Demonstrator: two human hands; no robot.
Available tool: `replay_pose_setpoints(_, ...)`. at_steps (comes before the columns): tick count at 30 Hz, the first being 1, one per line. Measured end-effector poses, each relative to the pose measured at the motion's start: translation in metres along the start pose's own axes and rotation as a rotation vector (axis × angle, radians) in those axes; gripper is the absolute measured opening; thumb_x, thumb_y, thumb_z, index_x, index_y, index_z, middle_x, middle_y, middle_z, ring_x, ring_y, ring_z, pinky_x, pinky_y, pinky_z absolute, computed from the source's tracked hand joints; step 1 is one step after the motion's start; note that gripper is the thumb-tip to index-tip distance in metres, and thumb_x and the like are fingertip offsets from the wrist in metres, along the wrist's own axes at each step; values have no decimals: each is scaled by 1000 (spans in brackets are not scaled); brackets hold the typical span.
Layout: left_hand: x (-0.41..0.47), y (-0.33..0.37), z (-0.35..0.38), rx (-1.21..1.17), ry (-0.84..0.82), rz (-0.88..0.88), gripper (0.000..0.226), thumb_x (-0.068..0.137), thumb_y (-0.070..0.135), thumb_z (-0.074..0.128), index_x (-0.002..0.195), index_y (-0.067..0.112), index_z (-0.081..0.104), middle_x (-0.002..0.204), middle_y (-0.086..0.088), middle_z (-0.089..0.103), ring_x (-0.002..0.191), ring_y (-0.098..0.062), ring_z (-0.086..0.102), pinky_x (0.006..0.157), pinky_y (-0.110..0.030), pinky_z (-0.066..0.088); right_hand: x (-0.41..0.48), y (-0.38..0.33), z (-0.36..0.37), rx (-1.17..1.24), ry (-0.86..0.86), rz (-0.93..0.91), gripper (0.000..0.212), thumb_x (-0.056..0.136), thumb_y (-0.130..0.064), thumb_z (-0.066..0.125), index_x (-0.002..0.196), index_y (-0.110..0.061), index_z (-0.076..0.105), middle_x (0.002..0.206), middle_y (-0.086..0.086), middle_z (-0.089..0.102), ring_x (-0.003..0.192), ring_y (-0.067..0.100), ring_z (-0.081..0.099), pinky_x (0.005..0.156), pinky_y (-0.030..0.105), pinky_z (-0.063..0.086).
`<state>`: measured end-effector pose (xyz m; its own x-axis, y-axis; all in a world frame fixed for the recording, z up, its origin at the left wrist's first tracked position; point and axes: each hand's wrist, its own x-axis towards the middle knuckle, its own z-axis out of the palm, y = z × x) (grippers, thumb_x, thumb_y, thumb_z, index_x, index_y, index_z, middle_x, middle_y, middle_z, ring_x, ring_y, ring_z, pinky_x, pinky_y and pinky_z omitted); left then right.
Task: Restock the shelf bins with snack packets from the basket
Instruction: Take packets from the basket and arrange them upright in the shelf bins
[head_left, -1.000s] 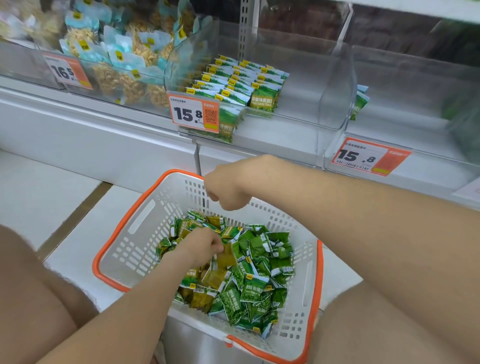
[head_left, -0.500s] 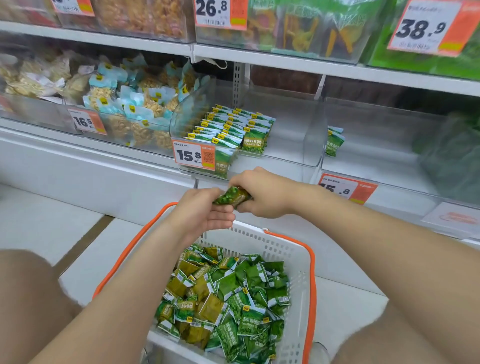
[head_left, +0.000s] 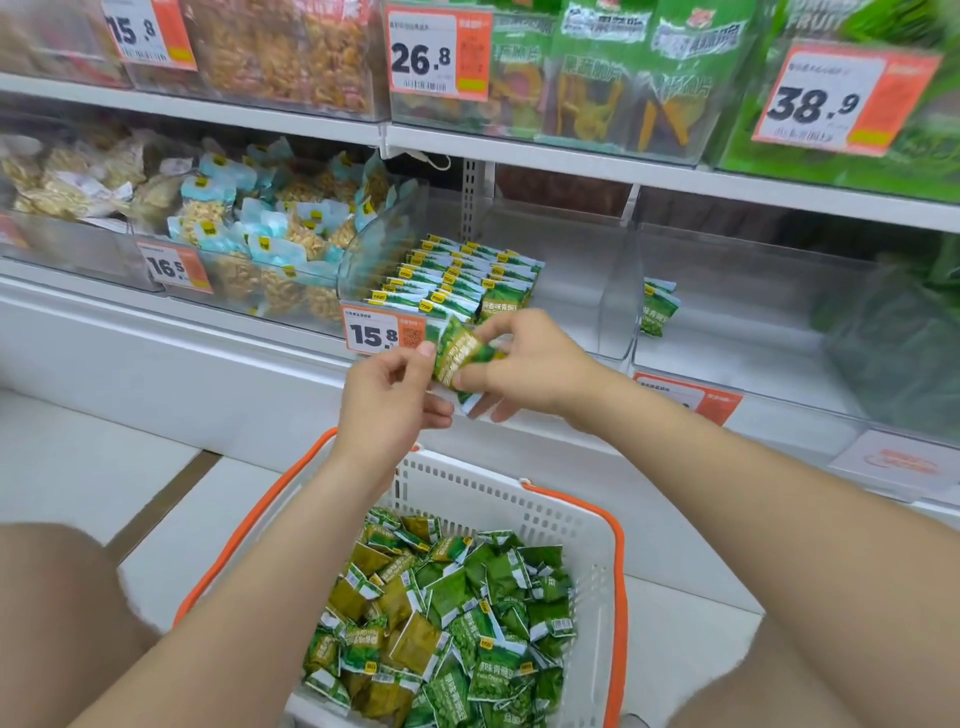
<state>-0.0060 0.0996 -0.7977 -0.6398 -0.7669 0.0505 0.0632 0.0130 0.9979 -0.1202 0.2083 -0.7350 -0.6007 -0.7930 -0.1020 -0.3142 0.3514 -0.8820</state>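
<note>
Being held: one green packet is being pinched between both hands, in the air above the basket and just in front of the price tag.
Left hand: its thumb is being pressed to the packet's left edge, with the fingers curled beneath.
Right hand: the packet's right side is being gripped between thumb and forefinger.
Basket stock: a loose heap of packets is being kept near and low.
Target bin: upright packet rows are being displayed on its left side, while its right side is being left bare.
Right bin: only a few packets are being kept at its left wall.
Risk, as judged: the packet is being shared by two light pinches, so it could be dropped to the floor if both are loosened together.
Second risk: the standing rows could be toppled if the packet is pushed in against them carelessly.
</note>
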Motion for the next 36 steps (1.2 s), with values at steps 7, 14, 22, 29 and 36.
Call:
replay_pose_setpoints(7, 40, 37, 14, 247, -123, 166, 26, 109, 20, 51, 91, 7, 64, 84, -7, 71, 53, -20, 65, 49, -33, 53, 38, -12, -5, 247, 426, -270, 17, 83, -16, 74, 99, -21, 73, 86, 3, 77, 71, 17, 74, 70, 40, 60)
replay_pose_setpoints(14, 83, 63, 18, 1037, -150, 418, 17, 95, 25, 58, 98, 22, 75, 95, -4, 72, 93, -31, 66, 81, -39, 57, 79, 11, -32, -106, 764, -115, 31, 78, -38, 85, 103, -28, 69, 101, -7, 68, 99, 14, 54, 83, 32, 45)
replay_pose_setpoints(22, 110, 54, 15, 1395, -436, 213, 47, 104, 51, 33, 125, 28, 67, 136, -13, 50, 129, -42, 45, 99, -51, 38, 129, 34, -53, -409, 560, 217, 36, 75, -16, 85, 107, -20, 69, 117, 7, 57, 96, 25, 61, 85, 38, 59)
replay_pose_setpoints(29, 113, 61, 16, 1399, -505, 177, 49, 102, 53, 30, 128, 28, 64, 131, -12, 57, 126, -36, 51, 104, -49, 41, 154, 30, -51, -373, 501, 333, 40, 66, -21, 95, 96, -12, 71, 95, 5, 66, 83, 27, 72, 72, 42, 65)
replay_pose_setpoints(36, 120, 64, 16, 1378, -592, 130, 49, 103, 55, 28, 119, 25, 63, 118, -6, 64, 113, -29, 60, 95, -43, 44, 168, 33, -36, -620, 505, 274, 35, 79, -19, 79, 107, -11, 60, 106, 11, 61, 87, 35, 71, 71, 45, 64)
